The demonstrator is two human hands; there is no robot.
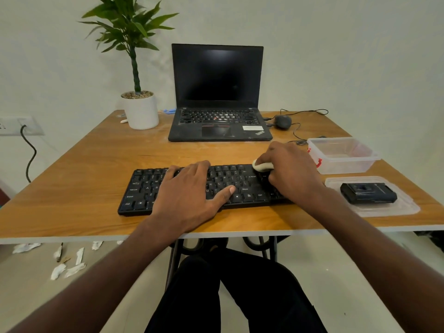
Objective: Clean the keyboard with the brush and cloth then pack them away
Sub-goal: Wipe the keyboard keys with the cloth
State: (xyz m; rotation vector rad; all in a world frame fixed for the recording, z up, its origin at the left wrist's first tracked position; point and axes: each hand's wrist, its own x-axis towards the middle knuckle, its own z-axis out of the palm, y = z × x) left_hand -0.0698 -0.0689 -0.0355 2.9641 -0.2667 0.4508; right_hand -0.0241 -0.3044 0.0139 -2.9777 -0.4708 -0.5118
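The left hand lies spread flat on the keyboard. The right hand grips a white cloth on its far right keys.

A home office corner: laptop, potted plant and mouse on a wooden desk.

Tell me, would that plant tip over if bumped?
Possibly: the plant rises tall and leafy above its pot, so it looks top-heavy. Yet the pot looks wide, flat-based and filled with pebbles, which likely steadies it.
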